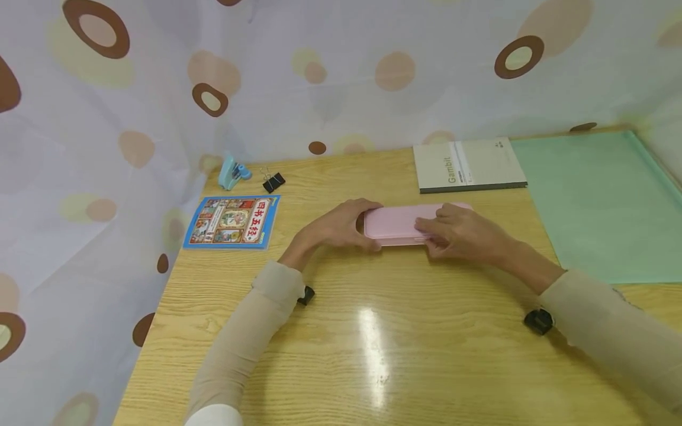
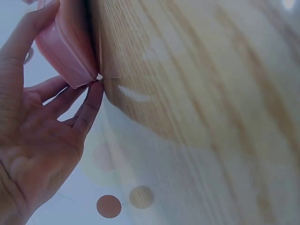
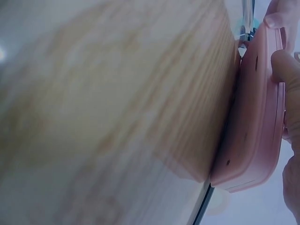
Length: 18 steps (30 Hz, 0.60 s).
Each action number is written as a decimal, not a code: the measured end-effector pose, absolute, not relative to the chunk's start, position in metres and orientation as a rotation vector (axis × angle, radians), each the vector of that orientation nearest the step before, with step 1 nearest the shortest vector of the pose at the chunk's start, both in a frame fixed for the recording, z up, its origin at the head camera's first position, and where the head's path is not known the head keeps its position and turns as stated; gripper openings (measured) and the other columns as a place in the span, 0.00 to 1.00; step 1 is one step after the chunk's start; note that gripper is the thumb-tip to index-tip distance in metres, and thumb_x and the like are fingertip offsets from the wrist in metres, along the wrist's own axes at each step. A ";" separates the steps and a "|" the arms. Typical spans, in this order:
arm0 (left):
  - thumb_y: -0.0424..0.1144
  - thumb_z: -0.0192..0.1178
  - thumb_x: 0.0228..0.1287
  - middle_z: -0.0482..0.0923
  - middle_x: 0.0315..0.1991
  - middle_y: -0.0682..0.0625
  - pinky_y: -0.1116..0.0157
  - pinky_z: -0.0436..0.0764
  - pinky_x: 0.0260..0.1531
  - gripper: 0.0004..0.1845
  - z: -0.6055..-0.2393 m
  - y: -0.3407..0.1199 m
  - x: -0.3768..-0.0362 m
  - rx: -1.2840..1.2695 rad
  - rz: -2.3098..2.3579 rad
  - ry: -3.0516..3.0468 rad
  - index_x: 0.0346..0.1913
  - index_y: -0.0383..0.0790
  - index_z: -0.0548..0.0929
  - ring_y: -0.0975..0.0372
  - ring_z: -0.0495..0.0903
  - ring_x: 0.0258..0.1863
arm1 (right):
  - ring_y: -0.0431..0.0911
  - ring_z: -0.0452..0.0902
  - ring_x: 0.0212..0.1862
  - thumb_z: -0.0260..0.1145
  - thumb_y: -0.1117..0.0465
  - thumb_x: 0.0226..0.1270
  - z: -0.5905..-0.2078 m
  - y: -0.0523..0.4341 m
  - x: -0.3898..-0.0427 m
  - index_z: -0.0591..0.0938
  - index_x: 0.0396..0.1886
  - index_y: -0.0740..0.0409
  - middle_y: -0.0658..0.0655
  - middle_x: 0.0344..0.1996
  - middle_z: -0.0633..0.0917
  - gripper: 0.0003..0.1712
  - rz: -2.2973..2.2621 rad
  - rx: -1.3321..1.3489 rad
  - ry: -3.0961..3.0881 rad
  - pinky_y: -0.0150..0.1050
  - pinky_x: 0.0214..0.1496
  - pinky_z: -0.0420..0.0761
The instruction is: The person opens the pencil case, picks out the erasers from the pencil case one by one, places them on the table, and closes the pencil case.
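A pink, rounded-corner case (image 1: 391, 222) lies lengthwise on the wooden table, with a seam along its near side. My left hand (image 1: 343, 225) grips its left end, thumb on the near side and fingers at the far side. In the left wrist view that hand (image 2: 47, 126) holds the end of the case (image 2: 65, 56) between thumb and fingertips. My right hand (image 1: 466, 234) has curled fingers on the top and near edge, right of the middle. The right wrist view shows its thumb (image 3: 283, 68) at the seam of the case (image 3: 253, 117); its other fingers are mostly hidden.
On the left lie a blue-bordered booklet (image 1: 232, 222), a light-blue gadget (image 1: 231, 173) and a black binder clip (image 1: 274, 183). A Gambit notebook (image 1: 469, 165) is behind the case, at the right. Beside it spreads a green mat (image 1: 602, 207). Patterned cloth (image 1: 351, 35) hangs behind the table.
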State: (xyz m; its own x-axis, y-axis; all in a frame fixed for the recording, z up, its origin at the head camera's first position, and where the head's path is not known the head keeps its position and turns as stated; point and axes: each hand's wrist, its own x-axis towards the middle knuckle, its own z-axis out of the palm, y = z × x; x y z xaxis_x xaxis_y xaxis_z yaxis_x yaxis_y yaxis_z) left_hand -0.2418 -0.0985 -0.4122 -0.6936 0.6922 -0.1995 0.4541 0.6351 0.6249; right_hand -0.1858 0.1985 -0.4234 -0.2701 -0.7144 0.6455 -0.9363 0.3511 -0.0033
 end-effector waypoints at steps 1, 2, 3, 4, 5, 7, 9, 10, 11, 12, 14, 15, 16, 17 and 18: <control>0.56 0.76 0.55 0.70 0.72 0.49 0.60 0.69 0.69 0.50 -0.412 -0.098 -0.242 0.904 0.765 2.435 0.78 0.43 0.66 0.59 0.70 0.67 | 0.43 0.65 0.28 0.60 0.67 0.50 -0.423 0.199 -0.186 0.84 0.43 0.62 0.48 0.18 0.76 0.18 0.525 1.432 -2.068 0.38 0.28 0.70; 0.56 0.76 0.55 0.70 0.72 0.49 0.60 0.69 0.69 0.50 -0.411 -0.098 -0.242 0.899 0.765 2.437 0.78 0.43 0.67 0.59 0.70 0.67 | 0.43 0.66 0.28 0.59 0.67 0.50 -0.422 0.199 -0.186 0.84 0.43 0.62 0.48 0.18 0.75 0.18 0.517 1.430 -2.065 0.37 0.28 0.70; 0.56 0.77 0.55 0.70 0.72 0.49 0.60 0.69 0.69 0.50 -0.411 -0.098 -0.242 0.899 0.762 2.438 0.78 0.43 0.67 0.59 0.70 0.67 | 0.43 0.66 0.28 0.58 0.67 0.51 -0.422 0.198 -0.186 0.83 0.43 0.61 0.48 0.18 0.76 0.18 0.514 1.432 -2.065 0.37 0.28 0.70; 0.56 0.77 0.55 0.70 0.72 0.49 0.60 0.68 0.70 0.50 -0.410 -0.098 -0.242 0.900 0.761 2.439 0.78 0.43 0.67 0.59 0.70 0.67 | 0.43 0.66 0.28 0.58 0.67 0.52 -0.422 0.198 -0.185 0.83 0.43 0.61 0.47 0.18 0.75 0.17 0.506 1.433 -2.064 0.36 0.28 0.70; 0.56 0.77 0.55 0.70 0.72 0.49 0.60 0.68 0.70 0.50 -0.410 -0.098 -0.242 0.898 0.762 2.438 0.78 0.43 0.67 0.59 0.70 0.67 | 0.43 0.65 0.28 0.57 0.67 0.52 -0.422 0.198 -0.185 0.83 0.43 0.61 0.47 0.18 0.75 0.17 0.496 1.435 -2.063 0.36 0.28 0.70; 0.56 0.77 0.54 0.70 0.72 0.49 0.60 0.69 0.70 0.50 -0.410 -0.097 -0.241 0.898 0.770 2.433 0.78 0.42 0.67 0.59 0.70 0.67 | 0.42 0.65 0.27 0.57 0.66 0.53 -0.422 0.198 -0.185 0.82 0.43 0.61 0.47 0.18 0.73 0.16 0.473 1.434 -2.060 0.36 0.28 0.69; 0.56 0.77 0.54 0.71 0.72 0.49 0.60 0.69 0.69 0.50 -0.409 -0.097 -0.241 0.899 0.777 2.429 0.77 0.42 0.68 0.59 0.70 0.67 | 0.42 0.63 0.27 0.55 0.66 0.53 -0.422 0.197 -0.185 0.80 0.42 0.61 0.46 0.17 0.71 0.16 0.446 1.433 -2.060 0.36 0.28 0.69; 0.56 0.78 0.54 0.71 0.71 0.49 0.60 0.69 0.69 0.50 -0.410 -0.097 -0.241 0.899 0.777 2.429 0.77 0.42 0.68 0.60 0.70 0.67 | 0.42 0.63 0.27 0.55 0.66 0.53 -0.422 0.197 -0.185 0.79 0.42 0.61 0.46 0.17 0.70 0.16 0.431 1.432 -2.060 0.36 0.28 0.68; 0.56 0.78 0.54 0.71 0.71 0.49 0.60 0.69 0.69 0.50 -0.410 -0.097 -0.240 0.899 0.777 2.428 0.77 0.42 0.68 0.60 0.70 0.67 | 0.43 0.62 0.27 0.55 0.66 0.53 -0.423 0.197 -0.185 0.79 0.42 0.61 0.46 0.17 0.69 0.16 0.422 1.431 -2.062 0.37 0.28 0.68; 0.56 0.78 0.54 0.71 0.71 0.49 0.60 0.69 0.69 0.50 -0.410 -0.097 -0.240 0.900 0.780 2.427 0.77 0.42 0.68 0.60 0.70 0.66 | 0.43 0.62 0.27 0.55 0.66 0.53 -0.423 0.197 -0.185 0.78 0.42 0.61 0.46 0.17 0.69 0.15 0.419 1.430 -2.068 0.36 0.28 0.68; 0.56 0.78 0.53 0.71 0.71 0.49 0.61 0.69 0.69 0.51 -0.410 -0.097 -0.240 0.904 0.774 2.428 0.77 0.42 0.68 0.60 0.70 0.66 | 0.43 0.62 0.27 0.57 0.67 0.51 -0.422 0.198 -0.185 0.79 0.42 0.61 0.46 0.17 0.70 0.16 0.420 1.427 -2.081 0.36 0.28 0.68; 0.57 0.77 0.53 0.70 0.72 0.49 0.61 0.69 0.69 0.51 -0.410 -0.097 -0.241 0.905 0.771 2.428 0.77 0.42 0.68 0.60 0.70 0.66 | 0.42 0.63 0.26 0.58 0.67 0.51 -0.422 0.198 -0.185 0.80 0.42 0.61 0.46 0.17 0.71 0.16 0.433 1.428 -2.087 0.37 0.28 0.69; 0.57 0.78 0.53 0.70 0.71 0.49 0.61 0.69 0.69 0.51 -0.410 -0.097 -0.241 0.902 0.772 2.427 0.77 0.42 0.68 0.60 0.70 0.66 | 0.43 0.64 0.26 0.60 0.67 0.51 -0.422 0.199 -0.185 0.82 0.42 0.62 0.47 0.18 0.74 0.17 0.451 1.429 -2.094 0.37 0.28 0.71; 0.57 0.78 0.52 0.70 0.71 0.50 0.61 0.69 0.68 0.51 -0.410 -0.097 -0.242 0.898 0.774 2.428 0.77 0.42 0.68 0.60 0.70 0.66 | 0.43 0.66 0.26 0.63 0.67 0.50 -0.421 0.200 -0.185 0.84 0.43 0.63 0.48 0.19 0.79 0.17 0.473 1.429 -2.104 0.38 0.29 0.73; 0.57 0.78 0.52 0.70 0.71 0.50 0.61 0.69 0.68 0.51 -0.410 -0.097 -0.242 0.896 0.775 2.430 0.76 0.42 0.68 0.60 0.70 0.66 | 0.43 0.67 0.27 0.66 0.66 0.51 -0.421 0.201 -0.186 0.86 0.44 0.63 0.49 0.22 0.83 0.18 0.494 1.427 -2.123 0.39 0.30 0.75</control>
State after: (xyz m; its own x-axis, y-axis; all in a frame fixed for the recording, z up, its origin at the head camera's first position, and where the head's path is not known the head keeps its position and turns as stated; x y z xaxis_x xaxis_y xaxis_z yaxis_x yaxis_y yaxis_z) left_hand -0.2423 -0.0973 -0.4099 -0.6959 0.6896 -0.2004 0.4461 0.6339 0.6318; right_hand -0.1859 0.2009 -0.4211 -0.3019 -0.7332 0.6093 -0.9269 0.3752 -0.0077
